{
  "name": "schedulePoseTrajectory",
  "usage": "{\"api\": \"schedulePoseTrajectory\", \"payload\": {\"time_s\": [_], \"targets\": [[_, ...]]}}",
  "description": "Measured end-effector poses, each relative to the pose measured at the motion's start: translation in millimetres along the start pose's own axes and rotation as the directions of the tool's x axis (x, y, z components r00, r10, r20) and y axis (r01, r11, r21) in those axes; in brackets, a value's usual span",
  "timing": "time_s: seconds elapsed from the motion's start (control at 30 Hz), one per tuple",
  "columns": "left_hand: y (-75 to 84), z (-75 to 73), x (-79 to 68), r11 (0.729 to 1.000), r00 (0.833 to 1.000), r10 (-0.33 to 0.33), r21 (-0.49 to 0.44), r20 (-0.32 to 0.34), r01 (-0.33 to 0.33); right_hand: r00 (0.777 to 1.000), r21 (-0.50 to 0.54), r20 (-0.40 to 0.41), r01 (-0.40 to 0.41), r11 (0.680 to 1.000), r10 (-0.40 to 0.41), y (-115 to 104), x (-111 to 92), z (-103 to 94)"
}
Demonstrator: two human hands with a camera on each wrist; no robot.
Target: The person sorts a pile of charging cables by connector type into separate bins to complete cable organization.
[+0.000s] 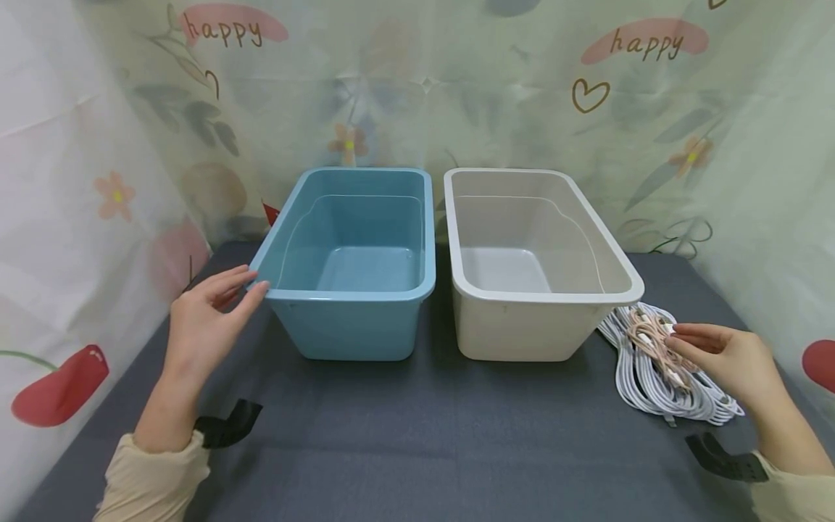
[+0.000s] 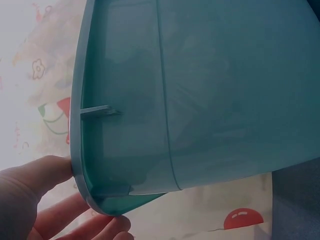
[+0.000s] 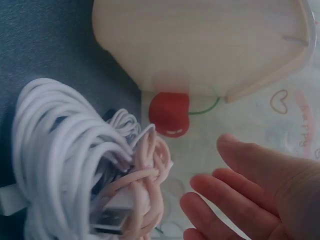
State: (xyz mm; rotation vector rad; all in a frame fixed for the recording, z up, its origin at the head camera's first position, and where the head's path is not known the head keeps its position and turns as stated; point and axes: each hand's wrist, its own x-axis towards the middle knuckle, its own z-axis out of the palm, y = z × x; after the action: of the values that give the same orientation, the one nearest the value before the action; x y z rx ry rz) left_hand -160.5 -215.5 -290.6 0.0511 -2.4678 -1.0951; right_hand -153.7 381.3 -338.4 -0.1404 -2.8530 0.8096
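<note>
My left hand [image 1: 207, 319] holds the front left corner of a light blue plastic bin [image 1: 346, 326], thumb and fingers at its rim. In the left wrist view the thumb [image 2: 50, 172] meets the rim's edge and the fingertips lie by the corner. At the right, my right hand [image 1: 737, 362] hovers beside a pile of coiled white cables [image 1: 642, 384] with a pinkish braided cable bundle [image 1: 652, 337] on top. In the right wrist view, a gap separates the fingers from the pink bundle [image 3: 150, 185], and nothing lies between them. A USB plug [image 3: 110, 220] shows among the coils.
A beige plastic bin [image 1: 515, 330] stands just right of the blue one, a narrow gap between them. Both interiors show no contents. The dark grey tabletop [image 1: 417, 449] is bounded by a printed curtain [image 1: 430, 109] at the back and sides.
</note>
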Motion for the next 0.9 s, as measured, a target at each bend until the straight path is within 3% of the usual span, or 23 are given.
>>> {"api": "schedulePoseTrajectory", "payload": {"time_s": [0.13, 0.53, 0.9], "targets": [[-0.1, -0.1, 0.1, 1.000, 1.000, -0.001, -0.004, 0.001, 0.001, 0.998, -0.035, 0.056, -0.017, 0.999, 0.019, 6, -3, 1.5], [0.6, -1.1, -0.1, 1.000, 1.000, -0.004, -0.006, 0.008, 0.004, 0.992, -0.047, 0.120, -0.041, 0.998, 0.046, 26, -8, 8.5], [0.0, -0.9, -0.2, 1.000, 1.000, 0.005, -0.006, 0.002, -0.005, 0.996, -0.063, 0.084, -0.016, 0.998, 0.021, 27, -11, 10.4]]}}
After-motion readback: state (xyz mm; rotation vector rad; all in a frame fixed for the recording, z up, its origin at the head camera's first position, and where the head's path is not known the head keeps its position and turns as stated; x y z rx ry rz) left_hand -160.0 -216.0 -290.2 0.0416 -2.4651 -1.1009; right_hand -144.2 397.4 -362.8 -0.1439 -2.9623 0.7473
